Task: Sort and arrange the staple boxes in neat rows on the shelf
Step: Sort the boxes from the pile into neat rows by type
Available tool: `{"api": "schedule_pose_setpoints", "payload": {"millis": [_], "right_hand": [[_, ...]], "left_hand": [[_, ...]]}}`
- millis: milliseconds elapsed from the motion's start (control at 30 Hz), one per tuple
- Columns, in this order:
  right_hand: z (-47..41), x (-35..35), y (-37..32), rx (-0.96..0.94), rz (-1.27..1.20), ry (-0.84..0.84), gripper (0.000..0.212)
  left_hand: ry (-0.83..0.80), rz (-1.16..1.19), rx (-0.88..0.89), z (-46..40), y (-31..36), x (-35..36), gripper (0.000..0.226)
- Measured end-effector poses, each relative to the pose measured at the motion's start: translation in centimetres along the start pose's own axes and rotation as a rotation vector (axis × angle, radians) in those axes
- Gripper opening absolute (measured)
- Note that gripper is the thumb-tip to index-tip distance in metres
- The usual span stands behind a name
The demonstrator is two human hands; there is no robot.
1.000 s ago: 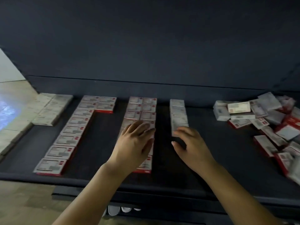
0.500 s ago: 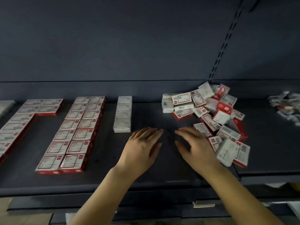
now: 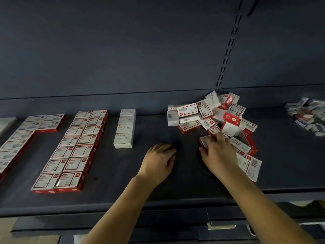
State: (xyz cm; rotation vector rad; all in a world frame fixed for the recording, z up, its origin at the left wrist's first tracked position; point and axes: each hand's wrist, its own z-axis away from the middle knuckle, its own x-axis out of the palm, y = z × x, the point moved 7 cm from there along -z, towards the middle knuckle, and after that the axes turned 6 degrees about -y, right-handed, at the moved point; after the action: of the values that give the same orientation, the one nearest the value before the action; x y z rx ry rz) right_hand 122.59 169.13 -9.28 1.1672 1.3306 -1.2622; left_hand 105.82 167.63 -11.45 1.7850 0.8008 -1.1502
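Right now the right hand [image 3: 217, 150] is at the near-left edge of the loose pile of staple boxes [image 3: 218, 118], fingers curled onto one red-and-white box [image 3: 204, 140] at the pile's 8 o'clock corner — looks like a grasp just forming, though the hand hides how much of the box it has. Left hand [image 3: 159, 160] sits knuckles-up on the bare shelf [image 3: 158, 194], fingers loosely curled, holding nothing. Sorted stock is off at 9 o'clock: a double row of red boxes [image 3: 73, 150] running front to back, a short single row of white boxes [image 3: 125, 128] just right of it, more red rows [image 3: 26, 136] further left. A second loose heap [image 3: 309, 117] lies far out at 3 o'clock. To do this pick well, I'd take the box by its long sides, lift it clear before sliding left — dragging would likely pull the neighbours leaning on it and spread the pile. Check its colour, then flip it label-up: red ones to a new column, white to extend the short row towards 6 o'clock. Butt it square against the last box; use the free left hand to hold that row from shifting.
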Motion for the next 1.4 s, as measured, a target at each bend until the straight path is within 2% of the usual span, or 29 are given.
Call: {"api": "schedule_pose_setpoints", "payload": {"millis": [133,233,367,533,600,667,767,833,1000,1133,1233,1400], "right_hand": [[0.0,0.4,0.0,-0.023,0.028,-0.054,0.04],[0.2,0.5,0.1,-0.031,0.003,-0.033,0.038],[0.2,0.1,0.1,-0.071,-0.139,0.079,0.034],[0.5,-0.6,-1.3,-0.284,-0.312,0.234,0.05],[1.0,-1.2,-2.5,-0.368,-0.376,0.281,0.054],[1.5,-1.3,-3.8,-0.418,-0.443,0.287,0.059],[2.3,-0.9,-5.7,-0.497,-0.538,0.28,0.061],[2.9,-0.5,-6.6,-0.55,-0.559,0.287,0.061],[3.5,0.7,-6.9,-0.604,-0.657,0.294,0.062],[3.6,1.1,-6.4,-0.56,-0.698,0.349,0.064],[3.4,0.9,-5.8,-0.485,-0.679,0.404,0.056],[3.5,1.1,-5.5,-0.474,-0.617,0.457,0.049]], "left_hand": [[0.069,-0.032,0.057,0.4,0.5,0.1,0.032],[0.112,-0.004,0.062,0.6,0.4,-0.1,0.034],[0.117,0.006,0.047,0.8,0.2,-0.2,0.037],[0.148,0.078,0.035,1.1,0.3,-0.7,0.033],[0.184,0.189,-0.007,1.3,-0.2,-1.1,0.027],[0.216,0.397,-0.097,1.6,-1.0,-1.8,0.028],[0.212,0.999,-0.38,2.4,-2.7,-1.8,0.03],[0.209,1.26,-0.473,2.8,-3.3,-1.5,0.028],[0.113,1.328,-0.436,3.3,-2.9,-1.5,0.017],[0.138,1.365,-0.492,3.6,-3.5,-1.2,0.015],[0.171,1.497,-0.53,3.7,-3.8,-1.1,0.013],[0.182,1.591,-0.525,3.6,-3.9,-1.0,0.013]]}}
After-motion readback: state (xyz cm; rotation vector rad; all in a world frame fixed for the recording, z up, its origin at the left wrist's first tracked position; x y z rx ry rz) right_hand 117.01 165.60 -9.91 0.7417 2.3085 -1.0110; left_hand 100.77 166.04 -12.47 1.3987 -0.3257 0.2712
